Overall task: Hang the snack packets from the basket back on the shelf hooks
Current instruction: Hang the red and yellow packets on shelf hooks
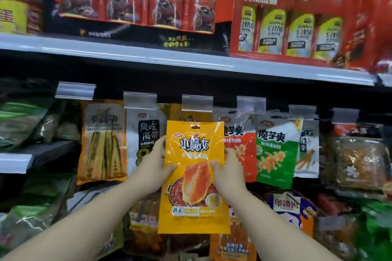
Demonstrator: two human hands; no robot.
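Two bare forearms reaching up from the near edge, left hand (156, 162) and right hand (228, 167) each pinching one side of one orange snack packet (194, 178), thumbs on its front. Held upright, long axis vertical, hang hole at the top, just below the middle of six clear hook tags (197, 103). Behind it, a matching orange packet (191, 114) hanging on the shelf (148, 57).
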